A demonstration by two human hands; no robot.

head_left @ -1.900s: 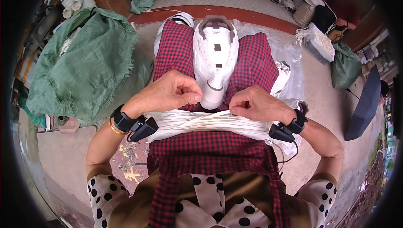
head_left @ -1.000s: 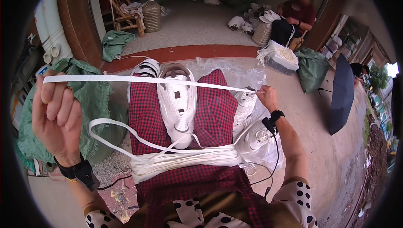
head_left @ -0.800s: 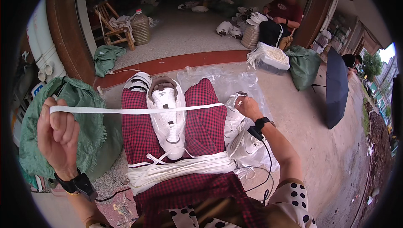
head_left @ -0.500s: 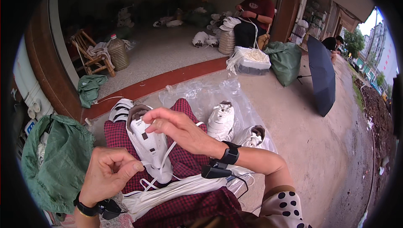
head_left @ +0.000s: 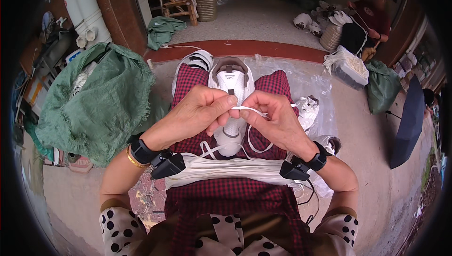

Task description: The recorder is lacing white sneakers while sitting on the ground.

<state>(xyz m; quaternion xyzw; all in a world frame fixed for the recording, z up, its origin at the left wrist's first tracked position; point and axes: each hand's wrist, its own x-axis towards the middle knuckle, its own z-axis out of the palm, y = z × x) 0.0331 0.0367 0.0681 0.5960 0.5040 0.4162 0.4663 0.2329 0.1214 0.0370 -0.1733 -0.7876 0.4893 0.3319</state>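
A white sneaker point(head_left: 241, 80) with a brown-grey collar rests between my knees, its heel end pointing away and its toe toward me. Just above it, my left hand point(head_left: 200, 111) pinches a flat white shoelace point(head_left: 254, 110) between thumb and fingers. My right hand point(head_left: 277, 123) grips the same lace a little to the right, so the two hands nearly meet. Part of the lace loops down beside the shoe's toe. Across my lap, over the red-and-black checked cloth point(head_left: 207, 199), lies a thick bundle of white laces point(head_left: 226, 170). My hands hide the shoe's middle.
Another white shoe point(head_left: 197, 59) sits beyond my left knee. More white sneakers point(head_left: 308, 111) lie on clear plastic sheeting point(head_left: 325, 86) at right. A green sack point(head_left: 101, 110) stands at left. Further off are a seated person point(head_left: 372, 20), a lace-filled box point(head_left: 346, 72) and a dark umbrella point(head_left: 408, 124).
My view has swung left and downward. My hands, apart before, have come together over the sneaker; my right hand, open-fingered earlier, now grips the shoelace.
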